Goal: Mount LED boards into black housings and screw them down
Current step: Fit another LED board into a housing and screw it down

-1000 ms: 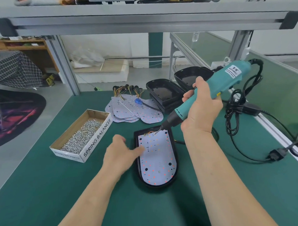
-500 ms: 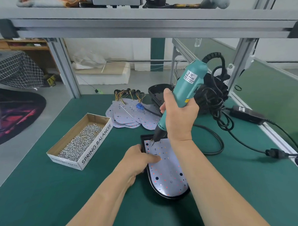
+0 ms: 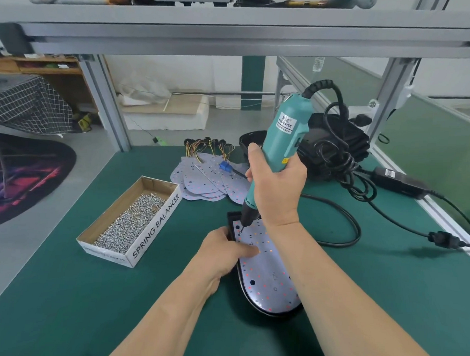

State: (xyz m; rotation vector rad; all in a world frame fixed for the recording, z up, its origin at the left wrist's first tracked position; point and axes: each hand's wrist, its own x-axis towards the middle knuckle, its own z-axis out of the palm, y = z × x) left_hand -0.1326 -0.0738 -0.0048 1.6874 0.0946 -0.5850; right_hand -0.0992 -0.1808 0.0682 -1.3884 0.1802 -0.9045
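A white LED board (image 3: 267, 273) with red dots lies inside a black housing (image 3: 273, 312) on the green mat in front of me. My left hand (image 3: 225, 254) rests on the housing's left edge, thumb pressing on the board. My right hand (image 3: 275, 190) grips a teal electric screwdriver (image 3: 282, 138), nearly upright, its bit touching the board's far left corner. A pile of loose LED boards (image 3: 209, 180) with wires lies further back. Empty black housings (image 3: 335, 144) are stacked behind the screwdriver, partly hidden.
An open cardboard box of screws (image 3: 131, 221) stands to the left of the housing. The screwdriver's black cable (image 3: 342, 220) loops on the mat to the right, with a power adapter (image 3: 398, 182). A metal frame shelf (image 3: 235, 29) spans overhead.
The screwdriver swung from a slant to nearly upright, and its bit came down on the board's far left corner. My left hand shifted to the housing's left edge; the housing turned slightly.
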